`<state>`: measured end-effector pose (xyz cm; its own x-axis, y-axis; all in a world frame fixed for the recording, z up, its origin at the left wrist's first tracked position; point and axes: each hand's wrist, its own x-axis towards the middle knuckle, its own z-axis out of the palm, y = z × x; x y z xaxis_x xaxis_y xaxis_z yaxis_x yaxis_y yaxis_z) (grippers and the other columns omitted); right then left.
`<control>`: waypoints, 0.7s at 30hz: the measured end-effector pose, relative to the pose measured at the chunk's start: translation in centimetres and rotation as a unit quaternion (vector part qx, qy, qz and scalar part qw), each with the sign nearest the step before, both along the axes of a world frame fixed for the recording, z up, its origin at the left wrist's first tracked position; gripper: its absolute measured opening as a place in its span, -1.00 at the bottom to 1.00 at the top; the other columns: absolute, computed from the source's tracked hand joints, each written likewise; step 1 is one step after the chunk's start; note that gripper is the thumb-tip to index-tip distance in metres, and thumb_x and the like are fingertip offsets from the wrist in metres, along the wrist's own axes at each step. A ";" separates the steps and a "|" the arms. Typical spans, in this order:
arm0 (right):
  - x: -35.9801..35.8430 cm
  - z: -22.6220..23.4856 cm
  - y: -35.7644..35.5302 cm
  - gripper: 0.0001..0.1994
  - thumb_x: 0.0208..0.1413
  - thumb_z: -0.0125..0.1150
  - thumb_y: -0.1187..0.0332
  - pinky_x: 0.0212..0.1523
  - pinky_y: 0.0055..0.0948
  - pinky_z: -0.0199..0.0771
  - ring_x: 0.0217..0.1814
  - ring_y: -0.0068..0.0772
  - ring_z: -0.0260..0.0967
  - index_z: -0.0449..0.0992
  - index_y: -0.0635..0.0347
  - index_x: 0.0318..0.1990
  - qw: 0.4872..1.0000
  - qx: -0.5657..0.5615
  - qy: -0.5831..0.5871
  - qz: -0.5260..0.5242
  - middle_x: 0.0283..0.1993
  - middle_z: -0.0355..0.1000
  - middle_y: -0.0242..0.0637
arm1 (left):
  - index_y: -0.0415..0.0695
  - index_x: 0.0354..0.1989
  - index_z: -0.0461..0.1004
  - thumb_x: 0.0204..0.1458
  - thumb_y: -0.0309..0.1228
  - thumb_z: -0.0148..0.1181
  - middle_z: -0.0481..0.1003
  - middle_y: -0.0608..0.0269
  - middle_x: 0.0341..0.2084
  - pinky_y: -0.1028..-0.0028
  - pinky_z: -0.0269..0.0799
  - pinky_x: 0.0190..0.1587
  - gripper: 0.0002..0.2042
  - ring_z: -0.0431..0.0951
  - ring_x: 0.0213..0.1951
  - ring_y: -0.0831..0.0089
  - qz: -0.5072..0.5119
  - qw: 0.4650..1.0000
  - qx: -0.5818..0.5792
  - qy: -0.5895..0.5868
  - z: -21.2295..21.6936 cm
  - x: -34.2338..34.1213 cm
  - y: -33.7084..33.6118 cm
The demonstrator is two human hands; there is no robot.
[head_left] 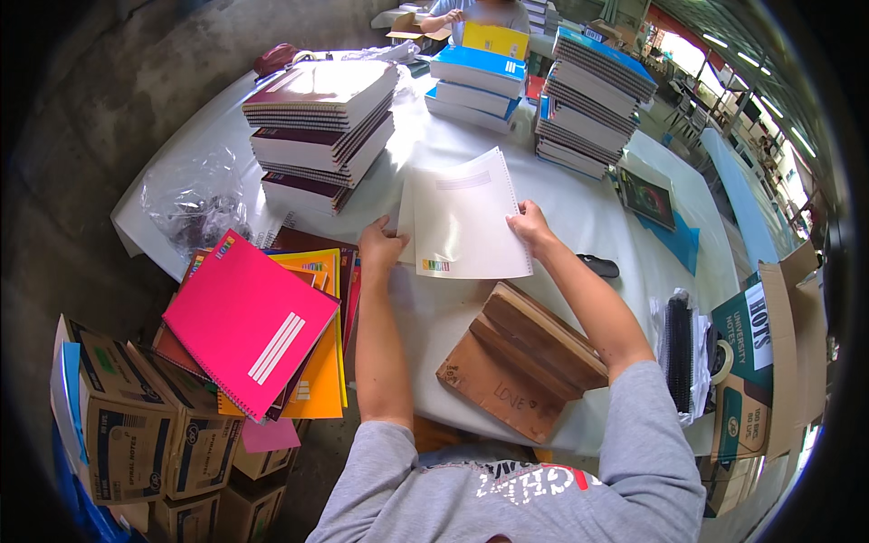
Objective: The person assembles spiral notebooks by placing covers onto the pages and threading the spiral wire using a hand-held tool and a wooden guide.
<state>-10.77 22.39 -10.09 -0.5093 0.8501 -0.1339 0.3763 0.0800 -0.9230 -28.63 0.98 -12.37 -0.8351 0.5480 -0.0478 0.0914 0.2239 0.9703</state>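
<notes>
White sheet (pixel 475 226): held out in front of the person, over the middle of the pale worktop (pixel 418 335), between the two hands. Whether its underside touches the surface I cannot tell from where I stand.

Appearance: plain white, roughly rectangular, smooth, with a soft sheen across the middle. Small strip of coloured blocks at the near left corner; faint greyish printed box toward the far edge. Right-hand edge carries a close row of fine marks; holes or coil loops, not resolvable. Slightly turned, far right corner reaching furthest out. A second pale layer shows past its left edge, fanned out a little.

Right hand (pixel 531 226): clamped on the right edge, thumb on top, fingers beneath. Left hand (pixel 382 242): fingers curled at the left side, thumb beside the pale layer's edge; whether it is clamped I cannot tell.

Surroundings: brown wooden stand (pixel 507 389), two boards meeting at an angle, just nearer the person. Pink spiral notebook (pixel 249 312) atop a mixed pile, left. Beyond, a dark-covered notebook stack (pixel 317 145) left and a blue-topped stack (pixel 588 109) right.
</notes>
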 end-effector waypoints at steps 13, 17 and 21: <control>0.5 -1.6 0.9 -0.72 -0.03 0.12 0.56 -0.30 -0.26 0.50 -0.30 -0.26 0.42 0.29 0.38 -0.12 0.996 -0.062 0.056 -0.035 -0.28 0.41 -0.08 | -0.21 -0.10 0.47 -0.28 -0.43 0.33 0.54 -0.06 -0.44 0.28 0.44 -0.14 -0.55 0.57 -0.29 0.10 0.028 0.904 -0.248 0.348 5.6 3.7 2.3; 0.2 -0.5 -1.6 -0.74 -0.03 0.16 0.50 -0.19 -0.34 0.42 -0.22 -0.25 0.42 0.32 0.32 -0.16 0.994 0.089 -0.010 -0.067 -0.24 0.44 -0.08 | -0.21 -0.24 0.48 -0.12 -0.43 0.17 0.52 -0.07 -0.36 0.21 0.47 -0.22 -0.76 0.56 -0.31 0.06 0.001 0.879 -0.308 0.366 3.7 4.3 2.3; -0.1 -0.1 -2.5 -0.75 -0.02 0.17 0.45 -0.14 -0.35 0.38 -0.19 -0.19 0.42 0.33 0.25 -0.17 0.987 0.140 -0.030 -0.079 -0.22 0.45 -0.07 | -0.16 -0.16 0.50 -0.14 -0.34 0.20 0.40 0.02 -0.12 0.18 0.41 -0.10 -0.67 0.47 -0.16 0.03 0.069 0.904 -0.266 0.327 2.4 5.0 2.0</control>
<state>-10.84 19.86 -10.14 -0.3658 0.9262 0.0910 0.4586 0.2645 -0.8484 -23.68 3.02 -10.02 -0.8389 0.4808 0.2550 0.5421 0.6961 0.4707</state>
